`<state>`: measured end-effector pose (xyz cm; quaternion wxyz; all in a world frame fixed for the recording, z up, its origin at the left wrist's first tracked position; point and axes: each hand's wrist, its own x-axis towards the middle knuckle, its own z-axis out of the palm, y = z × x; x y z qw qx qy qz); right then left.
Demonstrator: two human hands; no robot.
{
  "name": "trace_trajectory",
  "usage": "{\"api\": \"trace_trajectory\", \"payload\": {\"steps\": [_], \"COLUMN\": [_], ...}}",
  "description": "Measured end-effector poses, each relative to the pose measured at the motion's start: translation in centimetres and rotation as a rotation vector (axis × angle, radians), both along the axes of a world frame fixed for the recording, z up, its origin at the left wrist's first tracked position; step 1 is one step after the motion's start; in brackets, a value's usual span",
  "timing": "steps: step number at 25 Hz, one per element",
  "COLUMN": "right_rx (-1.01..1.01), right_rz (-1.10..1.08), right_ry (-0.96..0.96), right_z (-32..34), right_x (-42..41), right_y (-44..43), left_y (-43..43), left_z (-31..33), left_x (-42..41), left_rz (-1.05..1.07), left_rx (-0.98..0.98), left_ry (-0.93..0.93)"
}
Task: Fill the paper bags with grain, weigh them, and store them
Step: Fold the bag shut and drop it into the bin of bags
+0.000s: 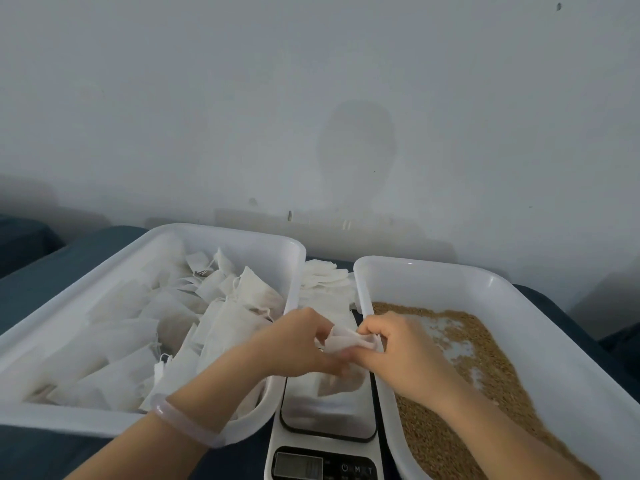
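- Head view: both hands are together over the scale (322, 467). The left hand (298, 344) and right hand (405, 351) each pinch the crumpled top of one paper bag (346, 341) with curled fingers.
- Below the grip a pale, brown-tinged shape hangs over the scale plate. Whether it is this bag's filled body or another bag cannot be told.
- Likely step: working the bag's mouth, either opening it or closing it. It would go best with the mouth kept upward and the pinches near the rim, so that the thin paper does not tear or spill.
- The grain (485, 358) lies in the right tub (519, 289), just beside the right hand. More white bags (214, 323) fill the left tub (104, 271), and a flat stack of bags (322, 278) sits behind the scale.
- Room is tight, as the two tubs flank the scale closely and their rims stand beside both wrists. Free space is upward, or toward the table's near edge.
- The scale's display sits at the near edge, below the forearms.
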<state>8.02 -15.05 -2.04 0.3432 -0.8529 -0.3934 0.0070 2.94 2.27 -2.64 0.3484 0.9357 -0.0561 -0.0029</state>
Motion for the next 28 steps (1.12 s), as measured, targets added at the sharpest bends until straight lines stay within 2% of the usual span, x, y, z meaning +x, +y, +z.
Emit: {"api": "trace_trajectory", "payload": {"steps": [5, 9, 11, 18, 28], "right_rx": [-0.456, -0.642, -0.676, -0.656, -0.730], "right_rz": [0.085, 0.050, 0.046, 0.050, 0.042], "right_ry": [-0.157, -0.353, -0.349, -0.242, -0.219], "right_z": [-0.4, -1.0, -1.4, -2.1, -1.6], "right_x": [0.7, 0.8, 0.7, 1.3, 1.0], "right_y": [1.1, 2.2, 2.4, 2.5, 3.7], "left_y": [0.4, 0.6, 0.6, 1.1, 0.1], "left_z": [-0.9, -1.3, -1.8, -2.8, -3.0], "left_x": [1.3, 1.5, 1.7, 2.1, 2.9], "left_rz": [-0.009, -0.023, -0.040, -0.044, -0.065], "left_rx": [0.418, 0.493, 0.531, 0.554, 0.786], "left_ry": [-0.071, -0.043, -0.014, -0.090, -0.012]}}
